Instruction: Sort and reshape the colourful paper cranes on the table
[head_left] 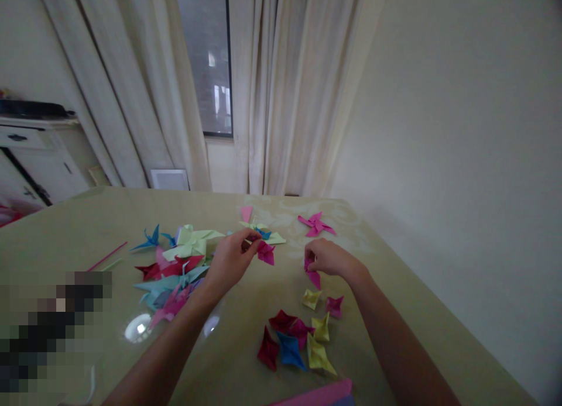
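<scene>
My left hand [232, 257] pinches a small magenta folded-paper piece [266, 253] above the table. To its right, my right hand [329, 257] has its fingers closed on a pink folded-paper piece [313, 278], partly hidden by the fingers. The two pieces are apart. Below the right hand lie a yellow folded-paper piece [311, 299] and a pink one [334, 306]. Nearer me is a cluster of similar pieces, among them a blue one [290, 350] and a dark red one [267, 350].
A pile of paper cranes and folded shapes [193, 242] lies left of my left hand. A pink pinwheel-like paper star [316, 223] rests farther back. Folded pink paper [320, 392] lies at the near edge. A thin pink stick [108, 256] is at left. A wall [461, 189] borders the table's right.
</scene>
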A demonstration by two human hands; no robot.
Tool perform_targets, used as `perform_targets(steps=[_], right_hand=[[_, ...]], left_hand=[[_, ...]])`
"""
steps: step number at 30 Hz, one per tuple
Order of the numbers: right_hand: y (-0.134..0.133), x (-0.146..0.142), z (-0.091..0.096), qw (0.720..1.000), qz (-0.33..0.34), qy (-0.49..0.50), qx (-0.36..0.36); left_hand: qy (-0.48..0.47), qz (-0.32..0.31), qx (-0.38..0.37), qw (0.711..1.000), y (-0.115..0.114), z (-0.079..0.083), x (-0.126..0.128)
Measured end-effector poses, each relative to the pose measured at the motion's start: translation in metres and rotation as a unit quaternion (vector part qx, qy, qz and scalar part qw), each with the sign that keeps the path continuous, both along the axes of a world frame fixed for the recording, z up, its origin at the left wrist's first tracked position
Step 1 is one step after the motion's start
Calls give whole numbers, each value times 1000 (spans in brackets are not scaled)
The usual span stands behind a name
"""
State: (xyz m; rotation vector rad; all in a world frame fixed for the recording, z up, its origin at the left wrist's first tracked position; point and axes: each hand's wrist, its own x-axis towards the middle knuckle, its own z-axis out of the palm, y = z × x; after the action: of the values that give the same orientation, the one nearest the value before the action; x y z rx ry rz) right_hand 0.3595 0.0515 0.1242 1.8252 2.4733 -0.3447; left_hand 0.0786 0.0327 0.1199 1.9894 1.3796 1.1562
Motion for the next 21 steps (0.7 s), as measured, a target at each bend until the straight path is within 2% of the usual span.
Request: perform_targets(steps=[14, 21], right_hand=[[5, -16, -16, 997, 63, 20, 48], [4, -12, -14, 996, 49, 54, 51]], left_hand=[[-67, -9, 17, 998, -5, 13, 0], [-63, -16, 30, 997, -9, 17, 2]])
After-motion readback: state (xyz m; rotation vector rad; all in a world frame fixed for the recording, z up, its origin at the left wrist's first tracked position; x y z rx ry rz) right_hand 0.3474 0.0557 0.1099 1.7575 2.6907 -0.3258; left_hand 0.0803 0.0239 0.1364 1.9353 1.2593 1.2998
